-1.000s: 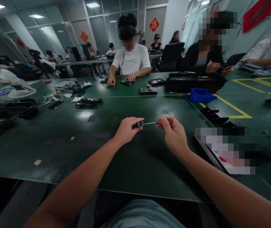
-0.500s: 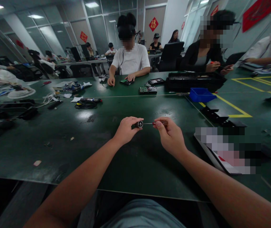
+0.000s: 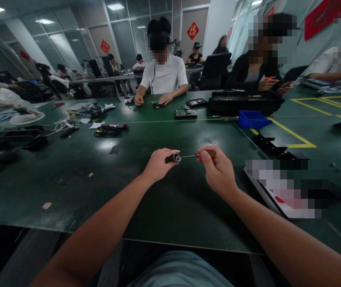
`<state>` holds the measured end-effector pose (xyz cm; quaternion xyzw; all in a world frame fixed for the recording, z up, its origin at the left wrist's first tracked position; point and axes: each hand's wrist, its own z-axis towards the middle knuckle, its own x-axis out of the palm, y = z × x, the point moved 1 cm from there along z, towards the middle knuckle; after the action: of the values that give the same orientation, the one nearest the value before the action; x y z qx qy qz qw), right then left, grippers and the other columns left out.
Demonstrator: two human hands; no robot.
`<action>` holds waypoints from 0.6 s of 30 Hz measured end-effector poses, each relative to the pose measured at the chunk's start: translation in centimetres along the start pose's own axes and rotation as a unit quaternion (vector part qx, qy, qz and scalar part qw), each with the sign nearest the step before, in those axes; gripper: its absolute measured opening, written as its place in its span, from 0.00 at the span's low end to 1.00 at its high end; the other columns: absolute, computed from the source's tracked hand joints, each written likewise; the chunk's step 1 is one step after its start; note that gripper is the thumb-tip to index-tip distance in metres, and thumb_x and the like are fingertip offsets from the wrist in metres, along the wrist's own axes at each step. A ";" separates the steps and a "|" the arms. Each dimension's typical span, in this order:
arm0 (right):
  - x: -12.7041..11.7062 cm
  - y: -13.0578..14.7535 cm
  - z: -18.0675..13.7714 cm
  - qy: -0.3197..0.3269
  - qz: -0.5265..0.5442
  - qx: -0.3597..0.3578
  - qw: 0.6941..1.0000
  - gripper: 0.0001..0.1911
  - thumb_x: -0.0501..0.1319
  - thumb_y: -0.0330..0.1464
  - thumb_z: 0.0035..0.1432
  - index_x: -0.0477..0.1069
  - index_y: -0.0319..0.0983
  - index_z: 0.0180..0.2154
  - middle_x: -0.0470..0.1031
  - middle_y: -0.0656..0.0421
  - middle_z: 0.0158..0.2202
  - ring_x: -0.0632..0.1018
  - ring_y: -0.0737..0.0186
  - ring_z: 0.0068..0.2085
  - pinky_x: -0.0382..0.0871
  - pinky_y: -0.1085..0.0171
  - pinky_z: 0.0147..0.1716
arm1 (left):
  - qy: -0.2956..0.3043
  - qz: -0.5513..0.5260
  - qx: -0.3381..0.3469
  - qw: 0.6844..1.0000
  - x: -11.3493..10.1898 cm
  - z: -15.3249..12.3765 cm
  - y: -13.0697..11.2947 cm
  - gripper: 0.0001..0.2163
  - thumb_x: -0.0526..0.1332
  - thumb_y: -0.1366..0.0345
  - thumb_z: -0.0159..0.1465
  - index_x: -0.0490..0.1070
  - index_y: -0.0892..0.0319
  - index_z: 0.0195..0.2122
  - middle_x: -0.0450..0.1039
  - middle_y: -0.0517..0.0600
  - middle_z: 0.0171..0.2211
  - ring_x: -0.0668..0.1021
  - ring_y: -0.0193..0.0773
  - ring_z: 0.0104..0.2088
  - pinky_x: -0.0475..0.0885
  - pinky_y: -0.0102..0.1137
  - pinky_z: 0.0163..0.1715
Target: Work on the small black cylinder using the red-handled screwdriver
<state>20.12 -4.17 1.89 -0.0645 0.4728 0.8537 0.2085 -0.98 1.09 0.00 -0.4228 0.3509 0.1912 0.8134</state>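
My left hand (image 3: 159, 164) grips a small dark cylindrical part (image 3: 174, 157) between thumb and fingers, its round metallic end facing right. In my right hand (image 3: 217, 169) is a screwdriver (image 3: 190, 156) with a thin shaft and a reddish, see-through handle. The shaft points left and its tip is at the metallic end of the part; whether it sits inside or only touches cannot be made out. Both hands are held over the green table (image 3: 170, 211), near its middle.
Ahead lie a hard drive (image 3: 186, 114), a blue bin (image 3: 254, 119) and a long black housing (image 3: 245, 103). Black brackets (image 3: 270, 145) and a white-edged, blurred-out item (image 3: 266, 191) are on the right. Coiled black cable (image 3: 110, 130) lies left. A co-worker (image 3: 164, 75) sits opposite.
My right hand has moved slightly right with the screwdriver, and more of its shaft shows. The dark part in my left hand has turned a little, its end tilting rightward.
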 end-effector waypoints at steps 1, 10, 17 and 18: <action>0.0 0.0 0.0 0.006 -0.010 0.001 1.000 0.11 0.56 0.40 0.69 0.72 0.42 0.41 0.80 0.58 0.33 0.81 0.58 0.35 0.71 0.59 0.36 | 0.004 0.000 -0.002 1.000 0.0 0.0 0.0 0.19 0.69 0.66 0.63 0.76 0.52 0.55 0.78 0.51 0.50 0.77 0.45 0.51 0.68 0.43 0.54; -0.2 0.2 0.4 -0.003 -0.050 0.009 0.999 0.11 0.55 0.39 0.69 0.71 0.41 0.38 0.78 0.59 0.30 0.80 0.59 0.32 0.69 0.60 0.34 | 0.038 -0.024 -0.037 0.998 -0.2 0.0 -0.3 0.17 0.68 0.67 0.63 0.76 0.55 0.54 0.78 0.52 0.49 0.77 0.45 0.50 0.69 0.41 0.53; -0.5 0.4 0.5 -0.032 -0.026 0.001 0.999 0.11 0.56 0.40 0.69 0.71 0.41 0.39 0.78 0.58 0.32 0.79 0.59 0.33 0.71 0.59 0.35 | -0.026 -0.161 -0.112 0.980 -0.6 0.6 -0.1 0.17 0.67 0.68 0.63 0.73 0.57 0.54 0.76 0.54 0.51 0.77 0.44 0.50 0.70 0.40 0.54; -0.5 0.4 0.5 -0.034 -0.022 0.000 0.999 0.11 0.56 0.40 0.69 0.71 0.41 0.40 0.78 0.58 0.32 0.79 0.59 0.34 0.71 0.59 0.36 | -0.042 -0.195 -0.132 0.971 -0.7 0.7 -0.2 0.17 0.65 0.67 0.65 0.71 0.57 0.55 0.76 0.54 0.50 0.78 0.42 0.48 0.70 0.39 0.52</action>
<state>20.43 -4.11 2.65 -0.0457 0.4643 0.8503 0.2436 -1.08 1.57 0.92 -0.5784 0.1985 0.0911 0.7859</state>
